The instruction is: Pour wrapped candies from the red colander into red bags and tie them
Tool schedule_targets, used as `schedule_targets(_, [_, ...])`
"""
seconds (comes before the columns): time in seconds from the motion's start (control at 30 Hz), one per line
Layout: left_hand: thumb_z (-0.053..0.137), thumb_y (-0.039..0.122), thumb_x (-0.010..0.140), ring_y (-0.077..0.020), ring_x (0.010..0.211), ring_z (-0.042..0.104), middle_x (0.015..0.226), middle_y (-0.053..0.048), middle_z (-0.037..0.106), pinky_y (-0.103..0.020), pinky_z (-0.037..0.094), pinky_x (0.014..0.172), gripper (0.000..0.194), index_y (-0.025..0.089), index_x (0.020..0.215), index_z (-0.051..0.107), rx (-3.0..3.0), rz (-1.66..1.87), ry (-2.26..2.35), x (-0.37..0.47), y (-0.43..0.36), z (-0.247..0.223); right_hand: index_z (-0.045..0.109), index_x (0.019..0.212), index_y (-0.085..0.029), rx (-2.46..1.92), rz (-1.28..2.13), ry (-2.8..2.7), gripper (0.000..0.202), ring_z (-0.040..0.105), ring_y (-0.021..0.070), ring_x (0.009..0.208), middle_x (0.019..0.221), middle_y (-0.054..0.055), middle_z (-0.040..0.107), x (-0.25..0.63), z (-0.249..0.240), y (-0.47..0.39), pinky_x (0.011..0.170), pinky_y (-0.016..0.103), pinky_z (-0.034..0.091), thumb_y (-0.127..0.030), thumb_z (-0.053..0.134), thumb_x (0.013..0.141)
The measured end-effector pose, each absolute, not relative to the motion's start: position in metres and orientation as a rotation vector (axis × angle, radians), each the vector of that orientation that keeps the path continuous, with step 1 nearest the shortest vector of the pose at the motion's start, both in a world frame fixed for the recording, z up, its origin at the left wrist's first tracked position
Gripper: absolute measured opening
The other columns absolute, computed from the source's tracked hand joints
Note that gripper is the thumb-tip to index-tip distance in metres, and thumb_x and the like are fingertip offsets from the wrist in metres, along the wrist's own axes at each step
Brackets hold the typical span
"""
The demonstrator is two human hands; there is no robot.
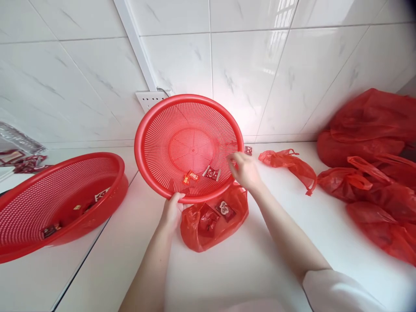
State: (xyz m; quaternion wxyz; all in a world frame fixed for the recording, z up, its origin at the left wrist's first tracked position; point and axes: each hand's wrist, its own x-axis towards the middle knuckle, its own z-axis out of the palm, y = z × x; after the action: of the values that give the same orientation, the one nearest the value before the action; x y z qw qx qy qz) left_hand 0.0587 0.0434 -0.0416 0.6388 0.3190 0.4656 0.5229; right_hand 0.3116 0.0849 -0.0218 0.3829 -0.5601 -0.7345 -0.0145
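My left hand (173,212) pinches the near rim of the tilted basket (193,143); my right hand (246,172) curls at its right rim, and I can't tell whether it grips anything. Small packets (212,173) lie low inside the basket. Its near rim overlaps an open bag (201,242) just below. Left of the basket stands a second strainer (100,173); right of it, a limp bag (289,162), then bulging sacks (370,121).
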Motion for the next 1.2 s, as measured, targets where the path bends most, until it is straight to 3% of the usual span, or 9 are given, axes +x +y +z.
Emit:
schedule_targets(0.17, [0.066, 0.025, 0.066, -0.0315, 0.088, 0.072, 0.086, -0.01, 0.074, -0.041, 0.059, 0.074, 0.028, 0.011, 0.09, 0.067, 0.779, 1.089, 1.077, 0.065, 0.035, -0.044, 0.05, 0.136, -0.014, -1.478, 0.303, -2.331, 0.053, 0.049, 0.0367, 0.129, 0.149, 0.022, 0.041, 0.278, -0.041, 0.076, 0.105, 0.055, 0.038, -0.045, 0.055, 0.093])
schedule_targets(0.33, [0.066, 0.024, 0.067, -0.0306, 0.093, 0.071, 0.094, -0.01, 0.074, -0.04, 0.059, 0.077, 0.027, 0.012, 0.091, 0.068, 0.785, 1.194, 1.09, 0.061, 0.039, -0.044, 0.057, 0.125, -0.015, -1.179, 0.674, -2.417, 0.034, 0.065, 0.0237, 0.102, 0.115, 0.015, 0.067, 0.276, -0.036, 0.069, 0.09, 0.037, 0.049, -0.022, 0.056, 0.092])
schedule_targets(0.43, [0.066, 0.022, 0.067, -0.0301, 0.094, 0.07, 0.095, -0.01, 0.074, -0.04, 0.059, 0.079, 0.025, 0.012, 0.09, 0.069, 0.799, 1.276, 1.087, 0.055, 0.045, -0.045, 0.061, 0.115, -0.017, -1.027, 0.801, -2.369, 0.032, 0.065, 0.0194, 0.093, 0.109, 0.01, 0.067, 0.279, -0.016, 0.061, 0.081, 0.031, 0.05, -0.013, 0.061, 0.083])
schedule_targets(0.67, [0.063, 0.021, 0.068, -0.0306, 0.096, 0.069, 0.096, -0.009, 0.074, -0.042, 0.059, 0.081, 0.021, 0.013, 0.087, 0.07, 0.79, 1.336, 1.049, 0.048, 0.049, -0.042, 0.063, 0.1, -0.018, -0.894, 1.101, -2.573, 0.025, 0.063, 0.017, 0.088, 0.103, 0.005, 0.068, 0.278, 0.005, 0.044, 0.074, 0.025, 0.048, -0.015, 0.066, 0.075])
schedule_targets(0.87, [0.064, 0.021, 0.067, -0.0308, 0.097, 0.069, 0.094, -0.009, 0.074, -0.04, 0.058, 0.08, 0.023, 0.013, 0.087, 0.07, 0.774, 1.341, 1.049, 0.053, 0.046, -0.039, 0.067, 0.091, -0.019, -1.24, 1.034, -2.575, 0.014, 0.064, 0.0187, 0.083, 0.092, 0.004, 0.07, 0.277, -0.001, 0.045, 0.066, 0.025, 0.045, -0.021, 0.068, 0.077])
schedule_targets(0.93, [0.064, 0.023, 0.067, -0.0319, 0.097, 0.07, 0.094, -0.011, 0.074, -0.041, 0.058, 0.08, 0.027, 0.011, 0.091, 0.069, 0.756, 1.282, 1.055, 0.058, 0.043, -0.038, 0.066, 0.087, -0.018, -1.247, 0.928, -2.454, 0.006, 0.063, 0.0163, 0.076, 0.084, 0.003, 0.07, 0.278, 0.001, 0.046, 0.065, 0.025, 0.045, -0.022, 0.062, 0.083])
schedule_targets(1.0, [0.064, 0.025, 0.068, -0.0324, 0.096, 0.07, 0.095, -0.011, 0.074, -0.041, 0.058, 0.078, 0.032, 0.011, 0.096, 0.068, 0.748, 1.207, 1.046, 0.063, 0.039, -0.038, 0.064, 0.092, -0.018, -1.207, 0.814, -2.271, 0.012, 0.062, 0.0142, 0.072, 0.083, 0.003, 0.068, 0.278, 0.0, 0.048, 0.068, 0.026, 0.047, -0.025, 0.054, 0.092])
schedule_targets(1.1, [0.065, 0.024, 0.069, -0.0304, 0.094, 0.071, 0.096, -0.01, 0.075, -0.038, 0.057, 0.076, 0.038, 0.013, 0.106, 0.067, 0.766, 1.119, 0.998, 0.071, 0.031, -0.042, 0.059, 0.115, -0.018, -1.21, 0.592, -2.091, 0.029, 0.062, 0.0195, 0.096, 0.109, 0.009, 0.065, 0.273, -0.007, 0.052, 0.087, 0.034, 0.049, -0.038, 0.053, 0.095])
schedule_targets(1.2, [0.068, 0.025, 0.069, -0.0283, 0.089, 0.071, 0.091, -0.008, 0.074, -0.037, 0.056, 0.074, 0.041, 0.014, 0.109, 0.066, 0.776, 1.044, 0.973, 0.076, 0.025, -0.047, 0.055, 0.128, -0.018, -1.258, 0.46, -2.134, 0.042, 0.051, 0.0262, 0.12, 0.128, 0.014, 0.055, 0.267, -0.02, 0.056, 0.102, 0.044, 0.043, -0.042, 0.057, 0.093])
